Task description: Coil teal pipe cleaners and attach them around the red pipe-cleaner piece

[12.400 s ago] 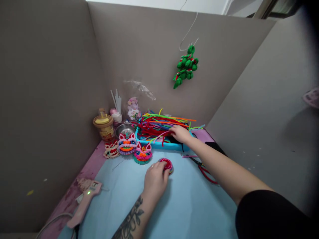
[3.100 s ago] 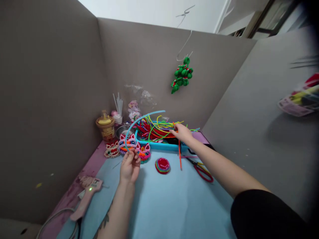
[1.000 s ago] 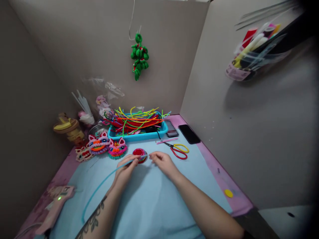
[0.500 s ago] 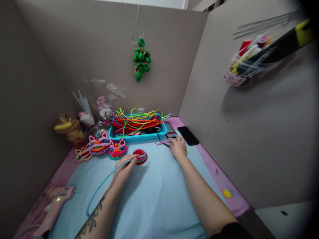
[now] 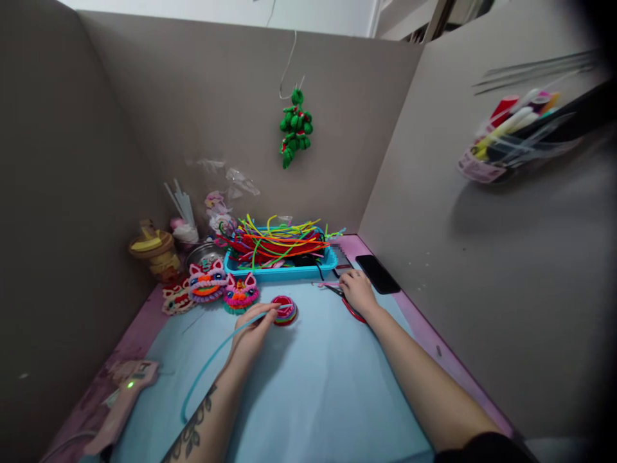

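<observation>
A light blue pipe cleaner [image 5: 206, 368] runs through the closed fingers of my left hand [image 5: 251, 328], its tail curving down over the tattooed forearm. Its tip reaches over a small round piece of coiled pipe cleaner [image 5: 285, 310], red on top with coloured bands on its side. My left fingertips meet that piece at its left edge. Farther right, my right hand [image 5: 359, 292] is lowered to the cloth with curled fingers. Beside it lie scissors with red handles [image 5: 353, 311] and a thin pink stick [image 5: 330, 284]. What the right fingers grip is hidden.
A blue tray [image 5: 284, 274] full of colourful pipe cleaners stands at the back, with a black phone [image 5: 377, 274] to its right. Several lion-like faces [image 5: 241, 294] sit left. A pink glue gun [image 5: 123, 402] lies at front left. A green ornament [image 5: 295, 132] hangs behind.
The view has shifted, so everything sits farther right and slightly lower. My right hand has moved slightly, and the red scissor handles now show beside it. My left hand keeps its hold.
</observation>
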